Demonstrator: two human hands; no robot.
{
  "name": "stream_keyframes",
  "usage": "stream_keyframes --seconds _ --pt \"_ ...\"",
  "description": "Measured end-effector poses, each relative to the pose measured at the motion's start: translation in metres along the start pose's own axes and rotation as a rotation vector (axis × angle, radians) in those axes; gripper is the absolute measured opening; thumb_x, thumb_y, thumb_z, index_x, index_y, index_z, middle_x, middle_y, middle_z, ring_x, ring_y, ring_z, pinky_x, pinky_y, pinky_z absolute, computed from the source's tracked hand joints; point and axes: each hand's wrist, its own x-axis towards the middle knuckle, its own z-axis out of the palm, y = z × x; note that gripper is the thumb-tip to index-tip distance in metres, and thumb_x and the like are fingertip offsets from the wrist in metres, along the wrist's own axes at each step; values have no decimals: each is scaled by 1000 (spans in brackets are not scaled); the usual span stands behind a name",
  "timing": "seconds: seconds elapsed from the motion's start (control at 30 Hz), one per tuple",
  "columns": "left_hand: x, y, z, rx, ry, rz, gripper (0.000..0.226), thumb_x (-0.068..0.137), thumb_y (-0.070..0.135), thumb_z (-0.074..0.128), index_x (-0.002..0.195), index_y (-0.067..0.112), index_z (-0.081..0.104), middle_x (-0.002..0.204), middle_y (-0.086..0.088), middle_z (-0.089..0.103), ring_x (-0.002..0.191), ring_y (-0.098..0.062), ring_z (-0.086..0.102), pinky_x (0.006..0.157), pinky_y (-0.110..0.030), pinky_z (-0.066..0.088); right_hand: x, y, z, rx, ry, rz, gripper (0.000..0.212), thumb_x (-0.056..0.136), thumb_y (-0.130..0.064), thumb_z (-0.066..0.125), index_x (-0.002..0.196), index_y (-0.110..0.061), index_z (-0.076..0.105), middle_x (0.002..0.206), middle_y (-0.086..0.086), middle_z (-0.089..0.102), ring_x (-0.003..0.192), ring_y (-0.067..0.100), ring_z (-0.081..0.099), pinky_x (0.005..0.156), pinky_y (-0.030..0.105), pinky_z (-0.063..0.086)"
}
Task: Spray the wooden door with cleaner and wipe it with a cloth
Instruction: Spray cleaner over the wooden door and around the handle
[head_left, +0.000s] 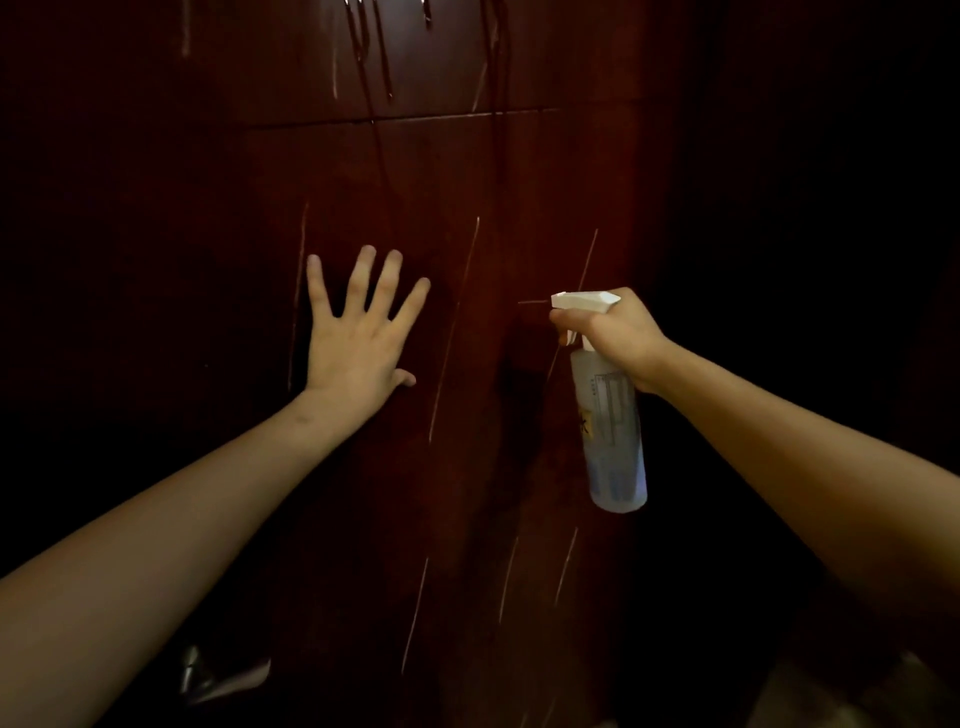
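The wooden door (488, 171) fills the middle of the view, upright and directly in front of the person. Its surface is dark red-brown, with one horizontal groove (405, 118) separating an upper panel from a lower panel. Dark wet runs (374, 62) descend from the top edge of the view across the upper panel. This indicates that cleaner is already on the upper part, while the lower panel appears not yet wetted.

The spray bottle (613, 431) hangs just in front of the lower panel, right of centre. The bottle is clear, and the liquid level cannot be read. Its white nozzle head (582, 301) points left and toward the wood. This position suits a spray onto the lower panel.

The right hand (618, 338) is clenched around the bottle neck, with a finger curled over the trigger. Whether the trigger is pressed cannot be told.

The left hand (358, 338) lies flat against the lower panel, fingers straight and spread, grasping nothing. It probably steadies the door against the push of spraying or wiping.

Count:
- Doors: one.
- Spray bottles: one.
- Hands: two.
- Cloths: none in view, so wiping has probably not begun.
- Pale slanted streaks on the lower panel: three at hand height, three below.

A dull metal fitting (218, 675) shows at lower left. Its type cannot be told.
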Motion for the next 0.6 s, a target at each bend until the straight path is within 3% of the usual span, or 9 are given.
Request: stream_keyframes --seconds 0.13,0.23,0.33,0.4,0.47,0.6 --pt "0 2 -1 17 16 -6 125 70 72 78 164 26 10 170 -16 6 159 -40 3 119 -75 7 11 29 2 -59 0 97 63 79 -43 84 123 -5 61 96 6 72 72 11 71 54 20 50" --pt "-8 0 3 -40 41 -8 118 72 66 80 164 26 17 170 -15 11 159 -38 6 121 -74 7 12 41 2 -85 -31 154 83 65 -49 87 130 -6 58 105 8 72 81 15 73 59 24 53" --pt "-29 -2 15 -71 32 -16 112 75 63 80 162 26 21 169 -16 15 158 -38 10 121 -74 8 9 51 7 -84 -73 153 116 36 -68 92 131 -10 58 113 6 71 98 22 73 68 30 55" --pt "-50 -4 24 -61 1 -19 111 76 63 79 163 27 20 168 -16 15 158 -38 10 121 -75 9 4 54 19 -103 -119 130 106 40 -69 91 124 -10 65 111 6 73 94 20 72 66 29 53" --pt "-75 -9 33 -53 -39 -34 112 77 62 79 163 26 17 168 -15 13 158 -38 10 120 -75 10 -10 49 40 -97 -177 107 76 58 -56 90 117 -12 69 107 6 74 90 17 72 66 27 52" --pt "-121 -22 50 -12 -90 -60 118 77 63 78 165 25 10 169 -15 8 158 -38 9 120 -75 11 -32 49 90 -90 -281 83 72 61 -54 85 117 -12 70 103 4 76 87 16 73 66 27 52"
